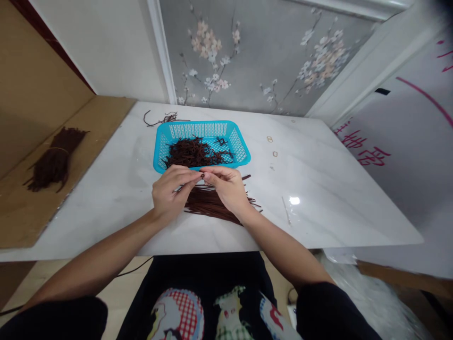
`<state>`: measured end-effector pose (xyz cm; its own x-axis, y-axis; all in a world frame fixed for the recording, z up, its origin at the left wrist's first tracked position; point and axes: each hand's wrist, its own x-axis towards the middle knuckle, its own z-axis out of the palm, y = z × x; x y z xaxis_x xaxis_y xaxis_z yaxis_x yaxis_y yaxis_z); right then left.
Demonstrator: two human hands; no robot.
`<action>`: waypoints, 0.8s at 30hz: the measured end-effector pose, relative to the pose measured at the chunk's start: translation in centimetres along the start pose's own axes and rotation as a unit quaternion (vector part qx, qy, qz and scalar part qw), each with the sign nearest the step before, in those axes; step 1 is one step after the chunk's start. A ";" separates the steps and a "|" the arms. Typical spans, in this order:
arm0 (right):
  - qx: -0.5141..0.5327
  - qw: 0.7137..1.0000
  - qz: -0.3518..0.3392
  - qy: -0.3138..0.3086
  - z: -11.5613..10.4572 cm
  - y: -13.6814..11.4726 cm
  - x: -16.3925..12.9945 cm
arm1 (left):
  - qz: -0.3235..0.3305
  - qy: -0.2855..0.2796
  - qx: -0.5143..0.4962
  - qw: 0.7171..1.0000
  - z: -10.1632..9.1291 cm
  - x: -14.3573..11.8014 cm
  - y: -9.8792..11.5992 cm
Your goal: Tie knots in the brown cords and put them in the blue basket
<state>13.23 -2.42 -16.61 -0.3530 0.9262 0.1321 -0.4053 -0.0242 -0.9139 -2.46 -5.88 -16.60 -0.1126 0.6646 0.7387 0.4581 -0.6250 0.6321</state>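
Observation:
My left hand (pixel 173 188) and my right hand (pixel 228 186) meet fingertip to fingertip, both pinching a small dark brown piece of cord (pixel 203 175); most of it is hidden by the fingers. Just behind them stands a blue plastic basket (pixel 242 146) with a tangled heap of short brown cords (pixel 189 150) inside. Under and in front of the hands lies a bundle of long, straight brown cords (pixel 208 203), partly covered by the right hand and wrist.
On cardboard (pixel 85 156) at the left rests a tied bunch of brown cords (pixel 53 163). Loose cords (pixel 166 118) lie behind the basket. Small rubber bands (pixel 275 154) and a thin stick-like piece (pixel 286 210) are on the white tabletop (pixel 336 189) to the right.

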 end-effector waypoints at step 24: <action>-0.090 0.995 -0.042 -0.030 -0.9 -0.1 0.4 | -0.221 -0.088 -0.124 0.963 -0.3 1.0 0.1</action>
<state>13.90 -1.72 -16.84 -0.3758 0.8982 0.2280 -0.2800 0.1245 -0.9519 -2.75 -5.43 -15.74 -0.0877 0.9335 0.3476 0.1728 -0.3294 0.9282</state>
